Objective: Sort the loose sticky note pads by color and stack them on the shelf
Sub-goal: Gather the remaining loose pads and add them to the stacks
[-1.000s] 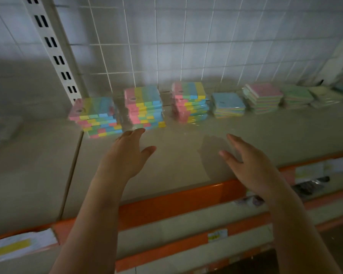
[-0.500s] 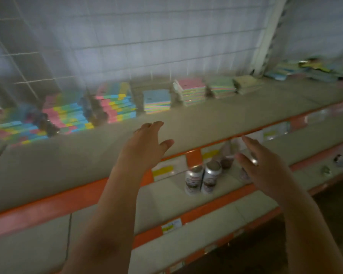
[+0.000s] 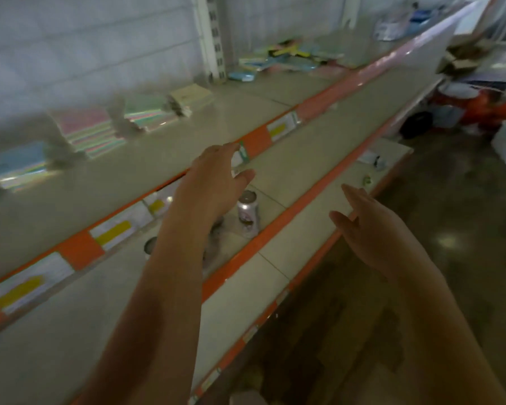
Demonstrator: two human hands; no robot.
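Observation:
Sorted stacks stand along the back of the top shelf [image 3: 222, 121]: a blue stack [image 3: 19, 165], a pink stack [image 3: 88, 131], a green stack [image 3: 146, 112] and a pale yellow stack [image 3: 190, 97]. Loose sticky note pads [image 3: 287, 55] lie scattered in a heap further right on the same shelf, past the upright. My left hand [image 3: 214, 179] hovers with fingers spread over the shelf's orange front edge, holding nothing. My right hand [image 3: 365, 223] hangs lower, over the bottom shelf edge, fingers straight and empty. The picture is blurred.
A drink can [image 3: 248, 214] stands on the middle shelf under my left hand, with another can [image 3: 150, 247] to its left. Price labels run along the orange shelf edges. Boxes and red items [image 3: 473, 109] clutter the floor at the far right.
The view has swung right along the shelf; the multicoloured stacks have left the frame and the loose pile has come into sight. Both hands stay empty and have moved right with it.

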